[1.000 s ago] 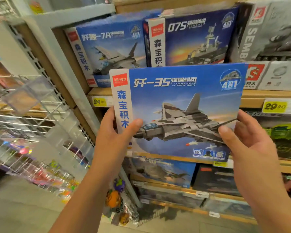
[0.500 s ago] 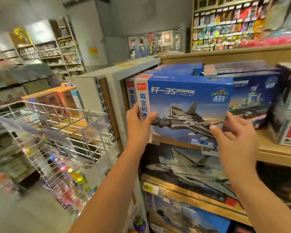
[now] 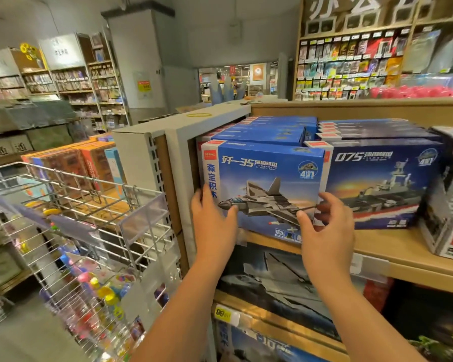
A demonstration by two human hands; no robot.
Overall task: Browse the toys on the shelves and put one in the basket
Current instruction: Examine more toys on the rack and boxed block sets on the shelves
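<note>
On the top wooden shelf [image 3: 392,246], at its left end, stands the blue jet toy box [image 3: 262,176]. Your left hand [image 3: 212,223] is at the box's lower left corner, thumb on the front and fingers reaching behind the left edge, so it holds that corner. Your right hand [image 3: 324,226] is at the lower right corner with fingers spread and lightly bent; you can't tell if it really grips the box. Just to the right, touching it, stands a blue ship box [image 3: 385,184]. More blue boxes stand behind. Wire racks [image 3: 89,205] sit off to your left.
</note>
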